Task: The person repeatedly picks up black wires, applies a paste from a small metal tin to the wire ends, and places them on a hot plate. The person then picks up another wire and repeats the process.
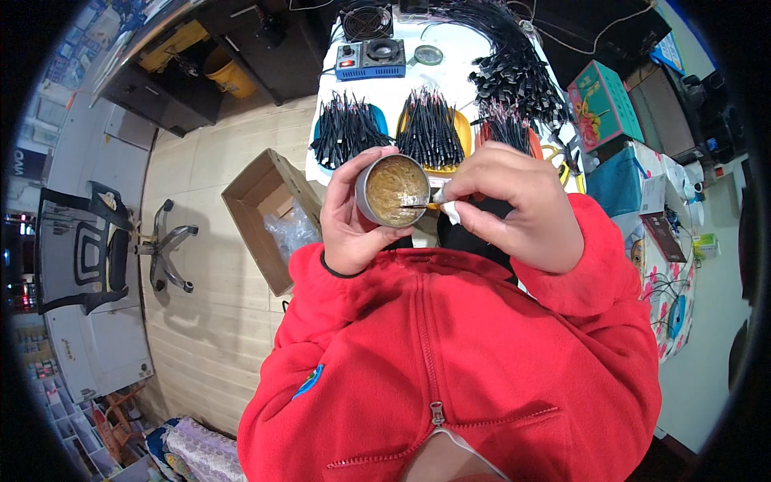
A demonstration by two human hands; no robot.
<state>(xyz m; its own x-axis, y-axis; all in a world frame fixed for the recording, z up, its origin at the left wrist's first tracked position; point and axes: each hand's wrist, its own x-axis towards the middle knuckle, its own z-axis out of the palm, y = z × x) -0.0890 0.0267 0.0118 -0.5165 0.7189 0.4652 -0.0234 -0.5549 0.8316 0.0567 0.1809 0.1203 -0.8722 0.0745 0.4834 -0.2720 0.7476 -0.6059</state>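
My left hand (345, 229) is wrapped round a small round metal tin (361, 195), tilted so its mouth faces up toward me. Brownish-yellow paste (395, 186) coats the inside of the tin. Pinched in my right hand (522, 201) is a thin tool (415, 206) with a dark tip and a bit of yellow; its exact kind is unclear. The tip reaches into the tin and touches the paste. A scrap of white tissue or cloth (452, 213) shows by my right fingertips. Both hands are held in front of my red jacket, close to the table's near edge.
Beyond my hands, bundles of black cables stand in a blue tray (381, 117), a yellow tray (463, 132) and a red tray (536, 145). Behind them are a blue heating unit (371, 69), a fan (367, 23) and a loose cable heap (518, 80). An open cardboard box (253, 189) sits left.
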